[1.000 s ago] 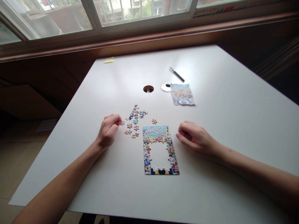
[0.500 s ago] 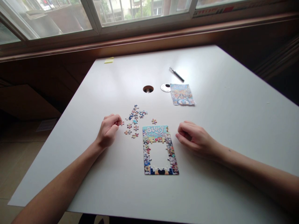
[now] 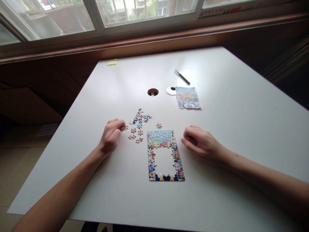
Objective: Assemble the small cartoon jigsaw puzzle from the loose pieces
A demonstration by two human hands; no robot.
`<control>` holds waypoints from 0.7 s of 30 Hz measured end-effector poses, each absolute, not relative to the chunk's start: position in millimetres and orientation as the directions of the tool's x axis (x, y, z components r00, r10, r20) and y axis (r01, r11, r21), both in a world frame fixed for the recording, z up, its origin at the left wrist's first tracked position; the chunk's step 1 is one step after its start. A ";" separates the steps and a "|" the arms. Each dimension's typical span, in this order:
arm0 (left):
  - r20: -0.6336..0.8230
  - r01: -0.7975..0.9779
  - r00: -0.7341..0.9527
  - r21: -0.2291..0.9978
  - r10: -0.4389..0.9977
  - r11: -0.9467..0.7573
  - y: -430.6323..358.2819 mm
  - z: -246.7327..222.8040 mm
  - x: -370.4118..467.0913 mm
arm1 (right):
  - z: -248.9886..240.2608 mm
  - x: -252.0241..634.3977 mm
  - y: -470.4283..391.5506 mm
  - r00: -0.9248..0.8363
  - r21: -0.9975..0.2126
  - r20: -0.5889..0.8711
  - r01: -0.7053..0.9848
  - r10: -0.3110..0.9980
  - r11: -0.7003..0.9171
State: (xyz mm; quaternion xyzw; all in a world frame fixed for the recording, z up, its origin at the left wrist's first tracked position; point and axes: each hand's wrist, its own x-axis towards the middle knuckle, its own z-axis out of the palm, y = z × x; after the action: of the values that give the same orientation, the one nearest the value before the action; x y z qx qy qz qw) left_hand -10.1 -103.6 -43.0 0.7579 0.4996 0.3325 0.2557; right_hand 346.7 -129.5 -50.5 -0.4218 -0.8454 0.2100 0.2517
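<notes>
A jigsaw puzzle frame [image 3: 178, 158] lies flat on the white table, its border of cartoon pictures assembled and bare tabletop showing inside. My left hand [image 3: 112, 134] rests left of the loose puzzle pieces [image 3: 139, 119], fingers curled in. At its fingertips one small puzzle piece [image 3: 126, 127] peeks out; whether the fingers grip it is unclear. Beside the frame's right edge lies my right hand [image 3: 201, 141], loosely closed, with nothing visible in it. A single puzzle piece [image 3: 158, 125] sits just above the frame's top edge.
Further back on the table [image 3: 120, 87] lie a printed picture sheet [image 3: 188, 98], a pen [image 3: 182, 77] and a round metal cover [image 3: 170, 91]. A cable hole [image 3: 153, 92] opens left of the cover. Yellow tape [image 3: 112, 62] marks the far left corner, below a window.
</notes>
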 end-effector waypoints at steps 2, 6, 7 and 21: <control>0.247 0.586 0.284 0.720 0.926 -0.372 -103.6 -44.0 -10.6 | -50.1 346.9 -129.8 -0.520 -0.566 0.249 0.607 0.817 0.559; 0.255 0.582 0.277 0.723 0.927 -0.372 -103.5 -44.5 -10.4 | -50.9 347.6 -129.2 -0.524 -0.565 0.242 0.608 0.816 0.558; 0.256 0.580 0.277 0.724 0.926 -0.374 -103.5 -44.3 -10.1 | -51.3 347.8 -129.0 -0.524 -0.565 0.242 0.608 0.816 0.558; 0.225 0.610 0.268 0.713 0.937 -0.346 -103.3 -40.6 -8.4 | -49.9 346.5 -129.3 -0.519 -0.572 0.242 0.606 0.820 0.553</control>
State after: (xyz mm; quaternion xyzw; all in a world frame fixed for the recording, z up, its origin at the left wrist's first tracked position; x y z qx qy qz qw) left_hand -8.4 -103.3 -40.6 0.7547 0.5124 0.3216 0.2539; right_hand 346.5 -129.3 -49.9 -0.4221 -0.8449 0.2133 0.2501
